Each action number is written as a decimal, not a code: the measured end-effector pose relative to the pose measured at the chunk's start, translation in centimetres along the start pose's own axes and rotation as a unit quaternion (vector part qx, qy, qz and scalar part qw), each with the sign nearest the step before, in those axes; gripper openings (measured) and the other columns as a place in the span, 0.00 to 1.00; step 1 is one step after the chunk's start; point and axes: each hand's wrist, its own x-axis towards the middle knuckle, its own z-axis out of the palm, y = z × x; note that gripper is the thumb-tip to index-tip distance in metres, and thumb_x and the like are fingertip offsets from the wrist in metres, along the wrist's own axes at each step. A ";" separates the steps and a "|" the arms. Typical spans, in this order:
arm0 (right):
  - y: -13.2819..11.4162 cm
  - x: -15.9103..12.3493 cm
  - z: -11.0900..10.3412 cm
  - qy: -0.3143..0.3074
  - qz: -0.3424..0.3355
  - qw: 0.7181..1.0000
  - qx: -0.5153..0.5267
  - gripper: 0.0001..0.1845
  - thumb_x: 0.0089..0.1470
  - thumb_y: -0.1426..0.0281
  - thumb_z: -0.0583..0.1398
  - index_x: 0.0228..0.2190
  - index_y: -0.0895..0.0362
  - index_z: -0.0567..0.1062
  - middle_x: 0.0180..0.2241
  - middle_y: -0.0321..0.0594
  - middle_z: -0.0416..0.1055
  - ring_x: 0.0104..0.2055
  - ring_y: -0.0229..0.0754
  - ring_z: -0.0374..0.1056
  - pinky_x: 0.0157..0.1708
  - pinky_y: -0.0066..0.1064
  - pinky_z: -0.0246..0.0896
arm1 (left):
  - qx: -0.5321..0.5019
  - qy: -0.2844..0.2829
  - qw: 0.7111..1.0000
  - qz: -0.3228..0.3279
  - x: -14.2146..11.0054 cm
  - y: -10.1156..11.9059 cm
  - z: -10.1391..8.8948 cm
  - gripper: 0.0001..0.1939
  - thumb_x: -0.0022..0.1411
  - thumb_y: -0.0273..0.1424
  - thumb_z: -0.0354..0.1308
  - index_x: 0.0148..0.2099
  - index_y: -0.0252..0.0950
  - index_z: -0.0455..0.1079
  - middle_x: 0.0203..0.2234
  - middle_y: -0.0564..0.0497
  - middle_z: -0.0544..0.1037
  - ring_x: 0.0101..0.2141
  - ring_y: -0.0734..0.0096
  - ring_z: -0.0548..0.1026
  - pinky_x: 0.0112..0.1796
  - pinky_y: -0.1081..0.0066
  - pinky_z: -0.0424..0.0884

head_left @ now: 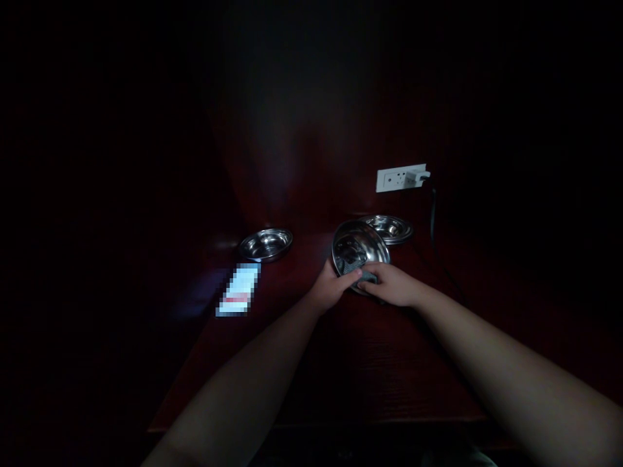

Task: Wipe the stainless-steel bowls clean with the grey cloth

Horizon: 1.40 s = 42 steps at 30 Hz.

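Note:
Between my hands a shiny steel dish [374,243] is tilted up, its hollow side facing me. My left hand [333,285] grips its lower left rim, with the thumb over the edge and the other fingers hidden behind. A grey cloth [370,277] is bunched in my right hand [392,283], pressed against the dish's inner lower edge. Just behind the held dish, on the right, lies a stack of steel dishes [402,230]. Another steel dish [267,245] rests to the left, apart from both hands.
A lit, pixelated screen [239,290] lies left on the dark red table [389,357]. On the wall behind is a white socket panel [393,179] with a plug in it, and a dark cable [433,224] runs down to the right. The surroundings are very dark.

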 end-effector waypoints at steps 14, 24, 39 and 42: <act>0.1 0.0 0.0 0.000 -0.005 1.000 -0.006 0.07 0.51 0.69 0.56 0.29 0.59 0.73 0.29 0.40 0.71 0.31 0.40 0.65 0.34 0.33 0.60 | 0.014 -0.001 1.000 0.014 -0.3 0.6 0.3 0.28 0.49 0.30 0.65 0.53 0.35 0.64 0.50 0.41 0.72 0.51 0.57 0.69 0.54 0.54 0.62; 0.0 -0.1 0.0 0.002 0.000 1.000 -0.003 0.06 0.51 0.70 0.56 0.28 0.58 0.72 0.29 0.40 0.71 0.30 0.40 0.65 0.33 0.33 0.60 | 0.002 -0.003 1.000 0.010 -0.2 0.3 0.2 0.28 0.49 0.30 0.66 0.53 0.36 0.65 0.49 0.43 0.73 0.50 0.57 0.70 0.53 0.53 0.63; 0.2 0.1 0.1 0.003 0.007 1.000 0.004 0.07 0.50 0.69 0.57 0.30 0.59 0.74 0.31 0.41 0.72 0.33 0.40 0.66 0.36 0.34 0.61 | 0.014 0.002 1.000 0.010 -0.1 0.3 0.1 0.30 0.49 0.30 0.66 0.54 0.34 0.63 0.50 0.42 0.72 0.51 0.59 0.70 0.55 0.55 0.61; 0.3 0.1 0.1 0.006 0.005 1.000 0.004 0.08 0.51 0.69 0.57 0.30 0.58 0.74 0.31 0.41 0.72 0.33 0.40 0.66 0.36 0.33 0.61 | 0.009 -0.002 1.000 0.008 -0.1 0.3 0.1 0.29 0.49 0.30 0.66 0.53 0.34 0.63 0.50 0.42 0.72 0.51 0.58 0.70 0.54 0.55 0.62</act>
